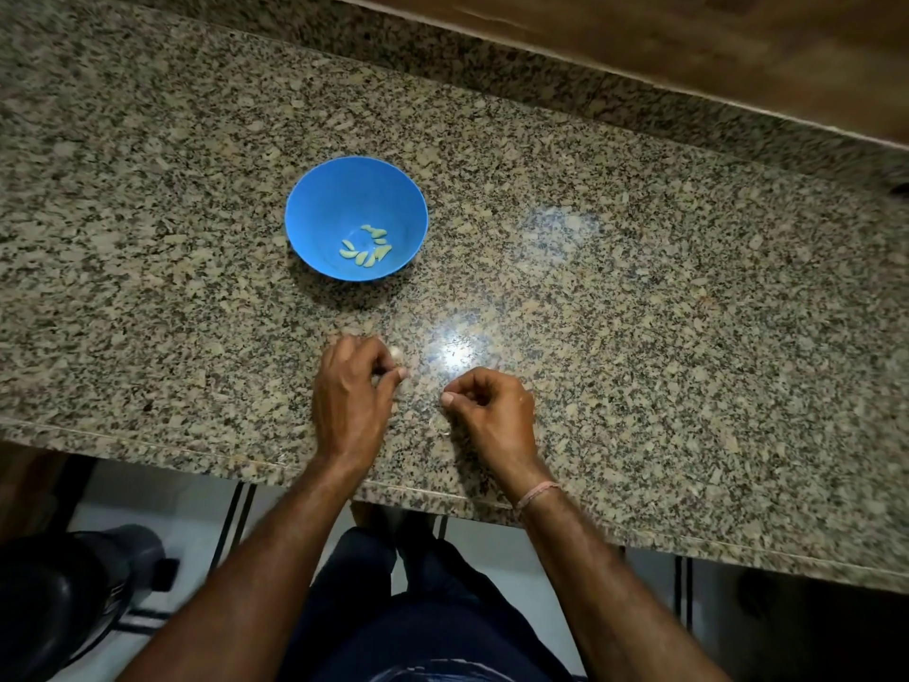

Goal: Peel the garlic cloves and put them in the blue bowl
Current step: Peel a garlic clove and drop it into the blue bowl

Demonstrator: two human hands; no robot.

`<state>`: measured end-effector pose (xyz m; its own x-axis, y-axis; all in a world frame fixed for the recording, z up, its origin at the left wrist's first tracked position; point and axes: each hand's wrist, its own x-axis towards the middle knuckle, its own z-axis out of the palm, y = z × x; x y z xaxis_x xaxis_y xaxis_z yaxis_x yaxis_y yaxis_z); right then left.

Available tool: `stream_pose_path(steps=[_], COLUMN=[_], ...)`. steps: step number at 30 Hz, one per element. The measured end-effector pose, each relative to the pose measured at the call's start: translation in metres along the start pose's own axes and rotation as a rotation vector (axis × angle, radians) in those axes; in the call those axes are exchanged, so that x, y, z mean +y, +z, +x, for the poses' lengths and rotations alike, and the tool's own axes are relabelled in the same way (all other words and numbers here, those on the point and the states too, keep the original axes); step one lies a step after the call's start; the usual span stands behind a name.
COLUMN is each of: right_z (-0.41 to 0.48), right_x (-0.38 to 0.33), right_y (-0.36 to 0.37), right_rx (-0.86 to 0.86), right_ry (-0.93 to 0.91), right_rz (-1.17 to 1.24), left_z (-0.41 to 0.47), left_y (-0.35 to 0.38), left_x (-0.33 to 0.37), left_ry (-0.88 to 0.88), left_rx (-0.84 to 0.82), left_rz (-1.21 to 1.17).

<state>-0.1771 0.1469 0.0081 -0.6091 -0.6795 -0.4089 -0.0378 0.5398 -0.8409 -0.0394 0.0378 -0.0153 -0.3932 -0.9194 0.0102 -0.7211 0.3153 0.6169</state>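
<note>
A blue bowl (339,199) stands on the granite counter, with several pale peeled garlic cloves (368,248) lying in its bottom. My left hand (351,386) is below the bowl near the counter's front edge, its fingers curled round a small pale garlic clove (396,355) that shows at the fingertips. My right hand (492,411) sits just to its right with curled fingers, thumb pressed against the forefinger; whether a bit of skin is pinched there is too small to tell.
The speckled granite counter (639,287) runs wide to both sides, with a wooden wall panel (688,51) behind it. Thin garlic skin scraps (440,430) lie by my right hand. Below the counter edge are my legs, a tiled floor and a dark object (74,598) at left.
</note>
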Motion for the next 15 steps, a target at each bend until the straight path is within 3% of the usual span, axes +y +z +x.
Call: stream_pose_path(steps=[15], right_z=[-0.009], right_x=[-0.009], right_y=[0.034], right_rx=[0.143], right_ry=[-0.044], right_rz=[-0.486], left_z=[-0.022], left_y=[-0.01], left_x=[-0.021], left_ry=[0.074], left_rx=[-0.197], left_rz=[-0.052])
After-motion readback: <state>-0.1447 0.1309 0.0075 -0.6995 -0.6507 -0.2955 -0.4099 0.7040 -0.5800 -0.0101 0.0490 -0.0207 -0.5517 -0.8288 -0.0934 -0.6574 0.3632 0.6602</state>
